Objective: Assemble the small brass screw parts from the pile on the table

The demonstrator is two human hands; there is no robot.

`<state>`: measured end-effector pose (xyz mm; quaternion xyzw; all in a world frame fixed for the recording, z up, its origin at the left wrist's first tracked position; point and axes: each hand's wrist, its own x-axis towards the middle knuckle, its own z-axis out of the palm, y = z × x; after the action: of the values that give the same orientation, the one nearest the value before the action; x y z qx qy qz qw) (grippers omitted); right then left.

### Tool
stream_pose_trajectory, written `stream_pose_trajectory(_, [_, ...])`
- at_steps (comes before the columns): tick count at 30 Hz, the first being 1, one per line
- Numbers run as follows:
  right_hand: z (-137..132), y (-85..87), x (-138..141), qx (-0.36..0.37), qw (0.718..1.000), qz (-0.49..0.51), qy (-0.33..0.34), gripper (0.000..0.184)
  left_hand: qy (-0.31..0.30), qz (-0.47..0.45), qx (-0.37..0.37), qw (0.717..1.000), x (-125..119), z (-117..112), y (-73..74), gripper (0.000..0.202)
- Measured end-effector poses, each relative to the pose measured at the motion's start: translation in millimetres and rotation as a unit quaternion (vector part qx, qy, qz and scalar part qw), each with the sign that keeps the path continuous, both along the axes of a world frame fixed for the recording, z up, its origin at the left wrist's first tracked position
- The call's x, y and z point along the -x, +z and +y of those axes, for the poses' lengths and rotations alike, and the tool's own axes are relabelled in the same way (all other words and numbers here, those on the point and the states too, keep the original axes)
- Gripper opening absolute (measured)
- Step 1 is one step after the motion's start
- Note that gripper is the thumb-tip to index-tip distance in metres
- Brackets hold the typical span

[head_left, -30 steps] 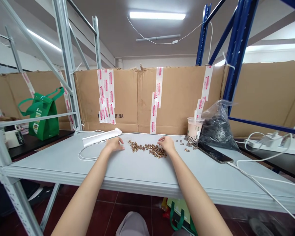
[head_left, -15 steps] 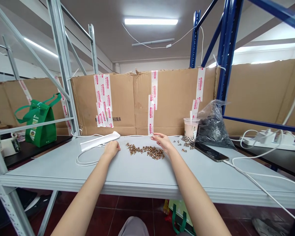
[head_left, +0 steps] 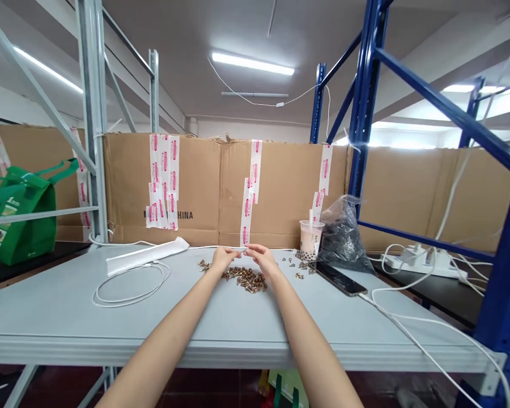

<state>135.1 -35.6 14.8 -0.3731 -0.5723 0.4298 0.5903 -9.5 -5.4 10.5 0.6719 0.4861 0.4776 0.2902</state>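
A pile of small brass screws [head_left: 247, 278] lies on the grey table [head_left: 238, 328]. Just above its far edge my two hands have come together. My left hand [head_left: 221, 259] is curled, its fingertips meeting those of my right hand [head_left: 262, 259], which is also pinched. Whatever sits between the fingertips is too small to make out. A few loose screws [head_left: 298, 267] lie scattered to the right of the pile.
A phone [head_left: 338, 279] on a white cable lies right of the screws, behind it a plastic drink cup [head_left: 311, 239] and a dark plastic bag [head_left: 343, 238]. A coiled white cable [head_left: 130, 288] and a white strip [head_left: 147, 255] lie left. Cardboard walls [head_left: 204, 187] and rack posts [head_left: 364, 113] surround the table.
My left hand moved right from the pile's left end and my right hand moved left; the fingertips now meet above the screws. The head camera has tilted up and shifted right.
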Motion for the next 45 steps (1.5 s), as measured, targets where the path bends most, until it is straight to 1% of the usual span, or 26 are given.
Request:
stream_pose_trajectory(2, [0.3, -1.8, 2.1, -0.011, 1.0, -0.002, -0.002, 0.032, -0.027, -0.042, 0.025, 0.998, 1.8, -5.7, -5.0, 0.023])
stream_pose_trajectory(4, [-0.8, -3.1, 4.9, -0.019, 1.0, -0.004, 0.004, 0.029, -0.041, -0.083, 0.032, 0.995, 5.0, -12.8, -6.3, 0.021])
stream_pose_trajectory(6, [-2.0, -4.2, 7.0, -0.019, 0.999, -0.012, 0.023, 0.026, -0.065, -0.113, 0.032, 0.991, 6.5, -19.0, -4.6, 0.02])
stream_pose_trajectory(8, [-2.9, -4.8, 8.3, -0.026, 0.999, -0.017, 0.032, 0.024, -0.07, -0.128, 0.035, 0.989, 6.0, -23.2, -1.4, 0.021])
stream_pose_trajectory(13, [-4.5, -4.3, 10.7, -0.048, 0.998, -0.039, 0.018, 0.021, -0.015, -0.131, 0.061, 0.989, 4.4, -27.4, 4.6, 0.023])
stream_pose_trajectory(19, [-6.0, -1.9, 13.2, -0.069, 0.996, -0.05, 0.004, 0.017, -0.047, -0.133, 0.062, 0.988, 4.1, -27.8, 4.2, 0.024])
stream_pose_trajectory(24, [-6.5, 1.7, 10.0, -0.074, 0.995, -0.051, -0.034, 0.014, -0.055, -0.126, 0.06, 0.989, 3.5, -28.4, 5.7, 0.026])
stream_pose_trajectory(26, [-6.8, 2.1, 9.7, -0.073, 0.996, -0.047, -0.032, 0.013, -0.058, -0.125, 0.06, 0.989, 3.4, -27.9, 6.0, 0.028])
stream_pose_trajectory(28, [-7.4, 1.9, 10.4, -0.073, 0.996, -0.045, -0.018, 0.012, -0.047, -0.128, 0.059, 0.989, 3.3, -27.0, 5.7, 0.028])
stream_pose_trajectory(30, [-8.4, 1.5, 11.5, -0.073, 0.996, -0.047, -0.009, 0.011, -0.036, -0.135, 0.055, 0.989, 3.3, -26.2, 5.2, 0.028])
stream_pose_trajectory(33, [-9.6, 1.6, 12.6, -0.069, 0.996, -0.047, -0.009, 0.012, -0.041, -0.15, 0.04, 0.987, 3.2, -25.7, 4.5, 0.025])
stream_pose_trajectory(36, [-9.3, 2.0, 12.2, -0.067, 0.997, -0.04, -0.01, 0.014, -0.065, -0.174, 0.011, 0.982, 3.1, -23.7, 3.2, 0.027])
stream_pose_trajectory(39, [-8.1, 1.5, 11.5, -0.059, 0.998, -0.029, -0.014, 0.021, -0.108, -0.197, -0.009, 0.974, 3.5, -18.7, 1.2, 0.032])
stream_pose_trajectory(42, [-7.6, 0.6, 11.2, -0.056, 0.998, -0.015, -0.009, 0.024, -0.132, -0.188, -0.026, 0.973, 4.6, -13.7, 0.2, 0.032])
stream_pose_trajectory(45, [-6.3, -0.7, 11.0, -0.063, 0.998, -0.004, 0.002, 0.022, -0.117, -0.152, -0.07, 0.979, 5.4, -11.9, 0.5, 0.028])
